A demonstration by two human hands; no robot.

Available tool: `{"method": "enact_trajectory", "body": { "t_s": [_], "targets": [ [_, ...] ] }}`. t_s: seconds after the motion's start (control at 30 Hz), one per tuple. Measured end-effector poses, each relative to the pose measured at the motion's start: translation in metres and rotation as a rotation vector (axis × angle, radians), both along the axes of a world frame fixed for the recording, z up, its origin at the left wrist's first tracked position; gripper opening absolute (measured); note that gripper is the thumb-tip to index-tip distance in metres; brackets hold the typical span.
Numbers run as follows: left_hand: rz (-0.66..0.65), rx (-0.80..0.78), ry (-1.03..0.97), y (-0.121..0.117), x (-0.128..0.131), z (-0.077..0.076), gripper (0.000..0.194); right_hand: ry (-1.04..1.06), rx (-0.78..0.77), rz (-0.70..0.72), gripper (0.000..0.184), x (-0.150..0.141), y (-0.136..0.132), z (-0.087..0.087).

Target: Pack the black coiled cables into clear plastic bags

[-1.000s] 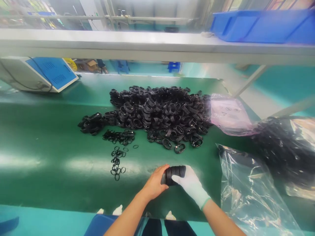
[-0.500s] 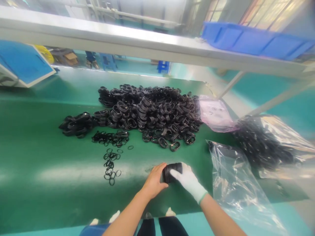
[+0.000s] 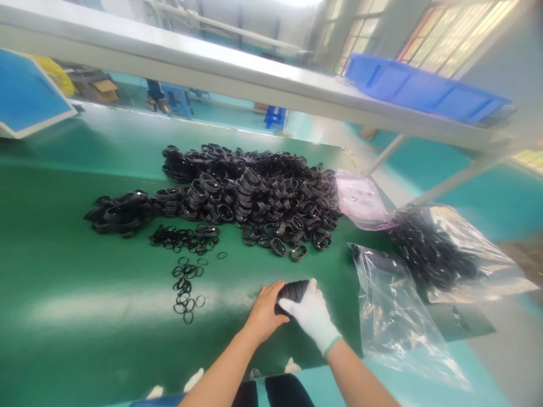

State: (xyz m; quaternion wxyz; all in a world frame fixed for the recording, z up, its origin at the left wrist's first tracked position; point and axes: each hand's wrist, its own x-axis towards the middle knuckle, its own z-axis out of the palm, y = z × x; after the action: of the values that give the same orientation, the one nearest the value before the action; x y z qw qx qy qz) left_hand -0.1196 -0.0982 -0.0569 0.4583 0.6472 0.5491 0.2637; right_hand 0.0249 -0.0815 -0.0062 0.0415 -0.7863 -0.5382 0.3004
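A coiled black cable, ribbed by its close turns, lies between my two hands just above the green worktop. My bare left hand closes on its left end, fingers over the far side and thumb near the front. On the right, my right hand in a white glove grips the other end, its thumb laid across the turns. The palms and the coil's underside are hidden. Behind my hands spreads a big pile of coiled black cables. Small loose black rings are scattered left of my hands.
At right lie a clear plastic bag, a larger bag with black items and a pinkish bag. A blue bin sits on the shelf above. A dark bundle is left of the pile.
My gloved right hand has turned and wrapped further over the coil, and the coil now tilts more. My left hand keeps its grip. The whole view has shifted slightly.
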Motion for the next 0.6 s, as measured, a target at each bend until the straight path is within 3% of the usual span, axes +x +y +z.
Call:
{"method": "enact_trajectory", "body": {
  "t_s": [0.1,0.23,0.4,0.6],
  "targets": [
    [0.006,0.028,-0.014,0.000,0.001,-0.003,0.079,-0.189,0.080,-0.040,0.109,-0.017,-0.011,-0.011],
    [0.003,0.051,-0.012,0.001,0.000,-0.003,0.074,-0.230,0.130,-0.067,0.101,-0.028,-0.012,-0.013],
    [0.009,0.061,0.031,0.008,0.000,-0.012,0.071,-0.279,0.206,-0.136,0.106,-0.040,-0.006,-0.014],
    [0.014,0.057,0.116,0.018,0.002,-0.020,0.062,-0.336,0.202,-0.195,0.090,-0.041,0.011,-0.024]
  ]
}}
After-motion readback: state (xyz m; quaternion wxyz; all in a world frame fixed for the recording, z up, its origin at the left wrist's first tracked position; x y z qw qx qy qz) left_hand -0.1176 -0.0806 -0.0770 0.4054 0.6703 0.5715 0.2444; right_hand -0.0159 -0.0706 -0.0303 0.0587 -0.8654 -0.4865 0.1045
